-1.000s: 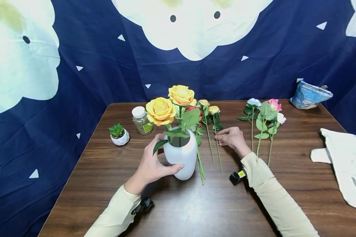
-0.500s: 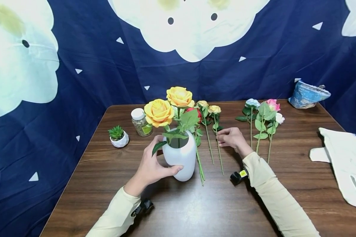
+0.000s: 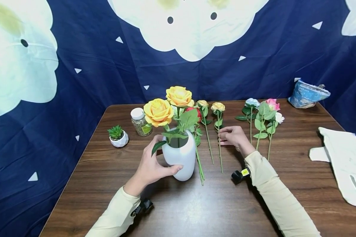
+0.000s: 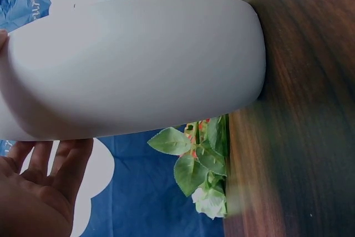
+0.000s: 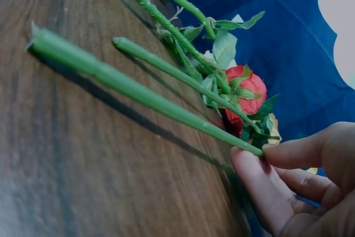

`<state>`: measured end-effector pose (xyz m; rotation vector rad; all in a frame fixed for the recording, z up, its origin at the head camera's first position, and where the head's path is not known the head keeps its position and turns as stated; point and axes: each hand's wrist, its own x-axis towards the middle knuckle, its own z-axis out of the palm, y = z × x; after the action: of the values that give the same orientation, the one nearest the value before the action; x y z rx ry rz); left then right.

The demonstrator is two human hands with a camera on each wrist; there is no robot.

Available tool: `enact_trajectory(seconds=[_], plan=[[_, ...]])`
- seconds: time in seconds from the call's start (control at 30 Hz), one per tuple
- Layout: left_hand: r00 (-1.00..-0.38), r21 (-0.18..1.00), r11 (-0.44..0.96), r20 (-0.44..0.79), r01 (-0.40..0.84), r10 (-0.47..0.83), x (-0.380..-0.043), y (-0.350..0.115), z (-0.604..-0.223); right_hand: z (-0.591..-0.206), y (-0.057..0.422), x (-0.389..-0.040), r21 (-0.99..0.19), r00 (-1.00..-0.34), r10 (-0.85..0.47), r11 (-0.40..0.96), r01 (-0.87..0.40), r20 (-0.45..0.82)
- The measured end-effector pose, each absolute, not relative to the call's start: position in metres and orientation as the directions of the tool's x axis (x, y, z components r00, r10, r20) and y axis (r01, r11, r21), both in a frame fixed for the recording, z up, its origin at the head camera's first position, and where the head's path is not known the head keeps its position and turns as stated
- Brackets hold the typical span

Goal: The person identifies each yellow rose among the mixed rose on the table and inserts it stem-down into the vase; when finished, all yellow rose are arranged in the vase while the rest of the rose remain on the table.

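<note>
My left hand (image 3: 149,169) grips the white vase (image 3: 184,161), thumb across its front and fingers round its far left side. Two large yellow roses (image 3: 158,112) with green leaves stand in the vase. In the right wrist view, my right hand (image 5: 310,176) pinches the green stem (image 5: 150,101) of an artificial flower between thumb and forefinger. That stem belongs to a small pale-yellow rose (image 3: 218,107) in the head view. Another small yellow rose (image 3: 203,104) lies to its left. A red rose (image 5: 247,92) lies beside them, partly hidden behind the vase in the head view.
Blue, pink and white flowers (image 3: 273,104) lie right of my right hand. A lidded jar (image 3: 141,123) and a potted succulent (image 3: 118,136) stand at the left. White gloves (image 3: 344,161) lie on the right, with a blue pouch (image 3: 308,94) at the back right corner.
The pale-yellow rose in my right hand has shifted slightly to the right, away from the other small yellow rose. My left hand and the vase stay in place.
</note>
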<state>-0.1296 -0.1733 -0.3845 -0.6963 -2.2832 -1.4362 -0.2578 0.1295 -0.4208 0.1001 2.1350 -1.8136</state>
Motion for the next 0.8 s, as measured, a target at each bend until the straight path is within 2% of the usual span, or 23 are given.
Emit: enact_trajectory(seconds=[0.27, 0.57, 0.8], plan=[[-0.817, 0.728, 0.374, 0.534, 0.575, 0.217, -0.129, -0.173, -0.384, -0.419, 0.131, -0.259, -0.953, -0.943, -0.162, 0.134, 0.270, -0.290], [-0.815, 0.727, 0.370, 0.536, 0.578, 0.220, -0.130, -0.173, -0.384, -0.410, 0.134, -0.257, -0.967, -0.952, -0.184, -0.016, 0.252, -0.245], [-0.823, 0.733, 0.376, 0.525, 0.567, 0.217, -0.129, -0.172, -0.383, -0.406, 0.138, -0.258, -0.966, -0.952, -0.201, -0.066, 0.248, -0.231]])
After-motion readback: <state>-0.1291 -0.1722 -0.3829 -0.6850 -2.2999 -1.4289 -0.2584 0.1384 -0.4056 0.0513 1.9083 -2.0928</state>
